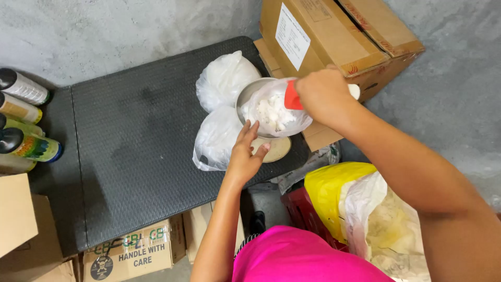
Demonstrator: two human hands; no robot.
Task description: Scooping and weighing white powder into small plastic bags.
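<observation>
The right hand (324, 94) has a closed grip on a red plastic scoop (292, 95), tipped into a thin clear plastic bag of white lumps (275, 110). The bag sits in a round metal bowl (248, 94) on the dark woven desk (135, 141). The left hand (245, 154), fingers open, touches the bag's side. The bag looks soft and slippery, probably best held at its rim.

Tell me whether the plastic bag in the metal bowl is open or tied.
Open: the plastic bag gapes over the metal bowl, white lumps visible inside.
</observation>
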